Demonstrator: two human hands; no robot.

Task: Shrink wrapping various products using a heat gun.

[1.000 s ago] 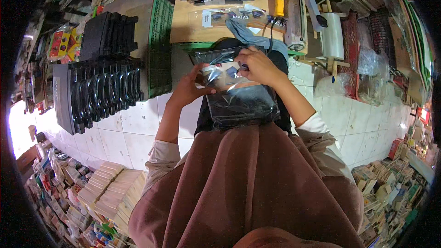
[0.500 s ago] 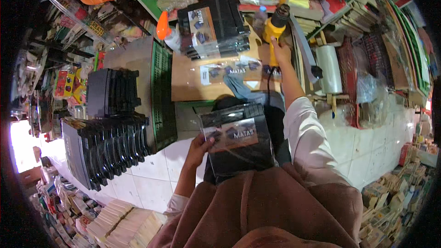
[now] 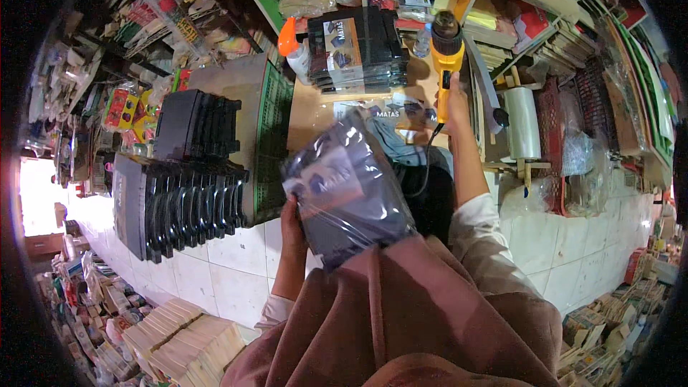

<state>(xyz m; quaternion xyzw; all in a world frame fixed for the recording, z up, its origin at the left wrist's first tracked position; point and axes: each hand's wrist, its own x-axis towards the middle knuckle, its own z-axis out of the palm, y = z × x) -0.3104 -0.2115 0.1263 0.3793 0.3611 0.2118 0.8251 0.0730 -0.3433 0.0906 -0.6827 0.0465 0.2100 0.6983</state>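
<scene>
My left hand (image 3: 290, 223) grips the lower left edge of a flat black package (image 3: 362, 204) in shiny clear film with a printed label band. The package is tilted above my lap, and most of my fingers are behind it. My right hand (image 3: 456, 104) is closed around the handle of a yellow heat gun (image 3: 447, 64), whose dark nozzle points up and away from me over the table's right side. A dark cord hangs from its handle. On the low table, a stack of similar black packages (image 3: 390, 46) stands just left of the heat gun.
A bottle with an orange nozzle (image 3: 289, 39) stands beside the stack. Printed label bands (image 3: 388, 109) and a grey cloth (image 3: 408, 149) lie nearer. At left are a row of shiny black packages (image 3: 190, 208) and black trays (image 3: 197, 125). A film roll (image 3: 524, 123) is at right.
The package has lifted off my lap and turned, its upper end now leaning left. The heat gun has shifted slightly in view and shows more upright. Both hands keep their holds.
</scene>
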